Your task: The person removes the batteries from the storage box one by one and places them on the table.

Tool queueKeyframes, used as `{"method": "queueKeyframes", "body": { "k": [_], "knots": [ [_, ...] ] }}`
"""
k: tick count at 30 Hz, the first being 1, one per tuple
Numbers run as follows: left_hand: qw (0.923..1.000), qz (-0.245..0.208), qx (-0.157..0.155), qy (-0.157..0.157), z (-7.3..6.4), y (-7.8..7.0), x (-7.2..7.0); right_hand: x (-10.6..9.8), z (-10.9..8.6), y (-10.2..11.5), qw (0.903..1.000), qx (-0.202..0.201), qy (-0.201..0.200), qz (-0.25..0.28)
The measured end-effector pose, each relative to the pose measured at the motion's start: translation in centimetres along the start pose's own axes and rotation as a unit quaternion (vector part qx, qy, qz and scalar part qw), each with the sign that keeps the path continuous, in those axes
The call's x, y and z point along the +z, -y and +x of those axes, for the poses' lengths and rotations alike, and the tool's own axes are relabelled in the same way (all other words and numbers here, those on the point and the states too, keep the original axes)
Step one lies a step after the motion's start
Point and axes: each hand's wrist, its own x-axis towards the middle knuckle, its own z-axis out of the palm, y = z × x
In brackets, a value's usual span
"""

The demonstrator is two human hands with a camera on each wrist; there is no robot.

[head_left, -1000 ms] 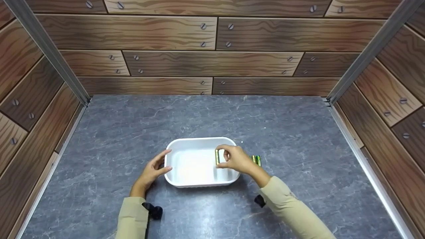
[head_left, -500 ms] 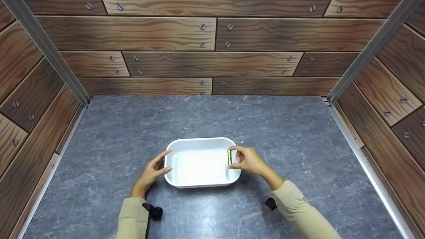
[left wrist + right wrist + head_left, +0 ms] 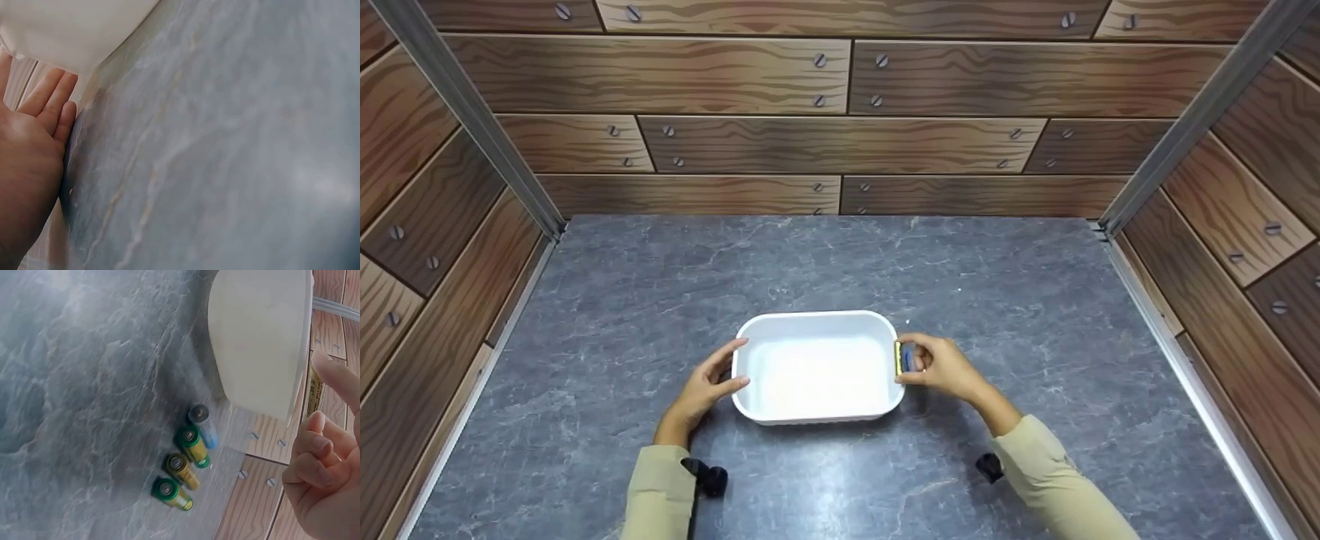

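A white tray [image 3: 817, 375] with rounded corners stands on the grey table. At its left end my left hand [image 3: 706, 386] touches the rim with index finger and thumb; in the left wrist view the other fingers [image 3: 53, 95] reach towards the outer wall. My right hand [image 3: 949, 367] pinches a gold battery [image 3: 898, 359] by its ends, just over the tray's right rim. In the right wrist view several batteries lie in a row beside the tray: a blue one [image 3: 203, 426], a green-and-yellow one [image 3: 193, 444], a gold one [image 3: 183, 471] and another green one [image 3: 173, 494].
Grey marbled table surface [image 3: 810, 262] surrounds the tray. Wood-patterned panels [image 3: 840, 142] wall in the back and both sides, with metal posts [image 3: 1207, 120] at the corners.
My right hand has moved right with the battery, from above the tray's inside to its right rim. A blue battery now shows between its fingers. The left hand and tray stay in place.
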Motion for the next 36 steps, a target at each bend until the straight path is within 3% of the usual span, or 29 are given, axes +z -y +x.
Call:
{"method": "queueKeyframes", "body": {
  "k": [13, 36],
  "knots": [
    [0.9999, -0.009, 0.009, 0.007, 0.1, 0.1, -0.1, -0.8, -1.0, -1.8, 0.9998, 0.006, -0.018, 0.004],
    [0.9999, -0.001, 0.012, 0.007, 0.0, 0.1, 0.0, -2.5, -2.8, -6.0, 0.9974, 0.068, -0.024, -0.009]
  ]
}}
